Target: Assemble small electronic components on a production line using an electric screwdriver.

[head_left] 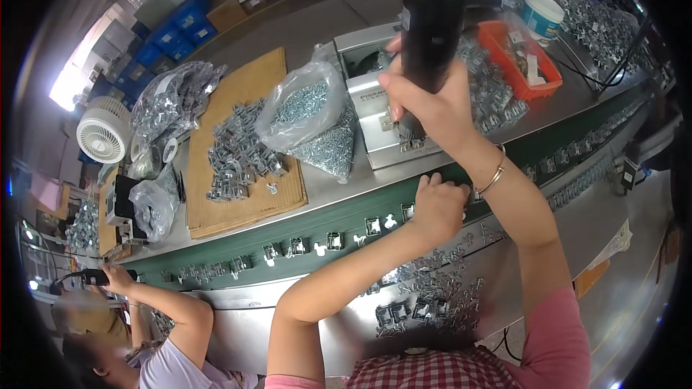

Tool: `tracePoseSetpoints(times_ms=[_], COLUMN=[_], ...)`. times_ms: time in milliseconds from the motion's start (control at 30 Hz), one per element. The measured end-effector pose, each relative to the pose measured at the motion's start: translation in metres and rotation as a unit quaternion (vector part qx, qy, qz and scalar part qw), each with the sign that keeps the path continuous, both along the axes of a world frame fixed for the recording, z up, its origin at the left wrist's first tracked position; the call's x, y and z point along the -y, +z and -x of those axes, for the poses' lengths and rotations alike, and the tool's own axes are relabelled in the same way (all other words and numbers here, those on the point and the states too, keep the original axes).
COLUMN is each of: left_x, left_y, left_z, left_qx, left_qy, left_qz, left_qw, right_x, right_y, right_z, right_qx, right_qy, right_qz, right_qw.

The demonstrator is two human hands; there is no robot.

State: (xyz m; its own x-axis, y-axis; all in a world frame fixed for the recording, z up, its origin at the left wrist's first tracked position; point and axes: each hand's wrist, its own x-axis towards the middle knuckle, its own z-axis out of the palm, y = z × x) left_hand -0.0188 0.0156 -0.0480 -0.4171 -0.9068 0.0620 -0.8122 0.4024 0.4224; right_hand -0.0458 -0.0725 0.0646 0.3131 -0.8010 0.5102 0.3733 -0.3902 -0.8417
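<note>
My right hand [441, 106] is wrapped round a black electric screwdriver [432, 25], held upright above a silver metal box-shaped machine [382, 112]. The screwdriver's tip is hidden by my hand and wrist. Lower down, my left hand [438, 207] rests over the green conveyor belt [288, 234] with its fingers curled; whatever they grip is hidden. Small metal brackets [334, 241] stand in a row on the belt to the left of that hand. Nearer me, a loose pile of small metal parts [440, 281] lies on the steel worktop.
A clear plastic bag of screws [321, 130] stands beside a cardboard sheet [267, 209] heaped with metal brackets [241, 148]. Right of the machine are an orange-red bin [544, 86] and a white tub [542, 16]. At lower left, a co-worker's hand [115, 279] holds a dark tool.
</note>
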Motion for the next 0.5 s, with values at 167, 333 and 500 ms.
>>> tracePoseSetpoints(times_ms=[167, 333, 500], left_x=[0.006, 0.03, 0.05], left_y=[-0.008, 0.008, 0.005], left_z=[-0.015, -0.027, -0.018], left_qx=[-0.066, -0.22, -0.3], left_qy=[-0.036, -0.13, -0.054], left_qz=[-0.043, -0.231, -0.411], left_qw=[0.996, 0.939, 0.859], right_x=[-0.02, -0.033, -0.044], right_y=[0.003, -0.006, -0.018], right_z=[0.02, 0.085, 0.112], right_qx=[0.025, -0.033, -0.046], right_qy=[0.02, -0.067, -0.087], right_qz=[0.003, 0.04, 0.015], right_qw=[0.999, 0.996, 0.995])
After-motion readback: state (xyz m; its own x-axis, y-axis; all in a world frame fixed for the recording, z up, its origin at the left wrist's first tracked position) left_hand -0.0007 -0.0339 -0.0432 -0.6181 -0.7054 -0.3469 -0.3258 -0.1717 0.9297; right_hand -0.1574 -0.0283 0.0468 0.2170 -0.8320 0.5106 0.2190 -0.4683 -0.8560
